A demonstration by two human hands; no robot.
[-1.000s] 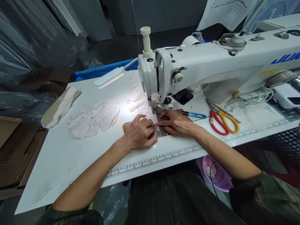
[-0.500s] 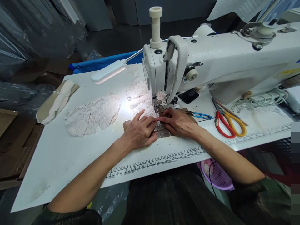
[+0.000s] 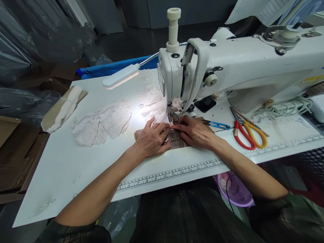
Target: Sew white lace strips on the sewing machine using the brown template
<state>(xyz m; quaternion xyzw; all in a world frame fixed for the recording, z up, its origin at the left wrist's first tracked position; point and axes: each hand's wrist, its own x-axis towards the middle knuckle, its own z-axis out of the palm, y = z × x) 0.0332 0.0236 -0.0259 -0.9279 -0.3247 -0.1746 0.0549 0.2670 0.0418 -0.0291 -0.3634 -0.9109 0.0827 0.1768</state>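
White lace fabric [image 3: 153, 108] lies under the needle end of a white sewing machine [image 3: 165, 79], lit brightly by a small lamp [image 3: 121, 77]. My left hand [image 3: 152, 141] rests on the near side of the lace, its fingertips bent and pressed onto the edge. From the other side my right hand [image 3: 196, 133] pinches the same edge just in front of the presser foot, and the two sets of fingertips almost meet. Brown tape-covered card [image 3: 181, 142] shows beneath both hands. The exact bit of edge between the fingers is mostly hidden.
A second lace piece [image 3: 101, 126] lies left, near a wound white strip [image 3: 67, 109] on card. To the right are blue thread snips [image 3: 220, 125], red-and-yellow scissors [image 3: 249, 135] and coiled cords [image 3: 291, 107]. A printed ruler [image 3: 177, 173] follows the front edge; a purple basket [image 3: 238, 194] stands below.
The whole view has shifted slightly, with the machine sitting a little further right. Both hands keep nearly the same place on the lace; the left fingers have drawn in slightly.
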